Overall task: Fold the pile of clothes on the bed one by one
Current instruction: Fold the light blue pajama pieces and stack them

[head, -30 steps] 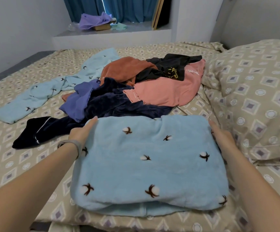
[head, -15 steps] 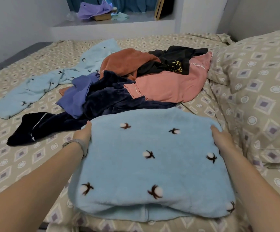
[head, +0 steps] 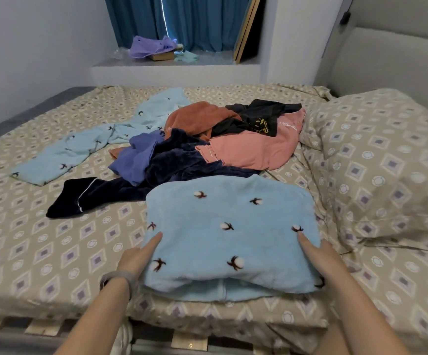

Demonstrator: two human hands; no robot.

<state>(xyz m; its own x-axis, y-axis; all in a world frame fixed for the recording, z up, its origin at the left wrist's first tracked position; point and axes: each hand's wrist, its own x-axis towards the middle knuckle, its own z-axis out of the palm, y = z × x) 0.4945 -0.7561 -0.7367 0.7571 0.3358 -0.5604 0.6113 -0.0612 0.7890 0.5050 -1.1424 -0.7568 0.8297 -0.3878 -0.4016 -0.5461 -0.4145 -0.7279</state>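
A folded light-blue fleece garment (head: 230, 234) with cotton-flower print lies near the bed's front edge. My left hand (head: 138, 257) holds its left side, thumb on top and the other fingers hidden beneath the cloth. My right hand (head: 318, 254) holds its right side the same way. Behind it lies the unfolded pile: a dark navy fleece piece (head: 177, 165), a purple-blue garment (head: 133, 157), a pink top (head: 253, 147), a rust-orange piece (head: 195, 116) and a black garment (head: 256, 116). Matching light-blue trousers (head: 87, 147) are spread out at the left.
The bed (head: 41, 239) has a beige patterned sheet. A pillow (head: 384, 160) in the same print lies at the right. A ledge (head: 177, 65) behind the bed carries a purple cloth and small items, with blue curtains above. Bed slats show below the front edge.
Both hands have slid from the garment's far corners back along its sides to the near part. The view has pulled back and shifted left.
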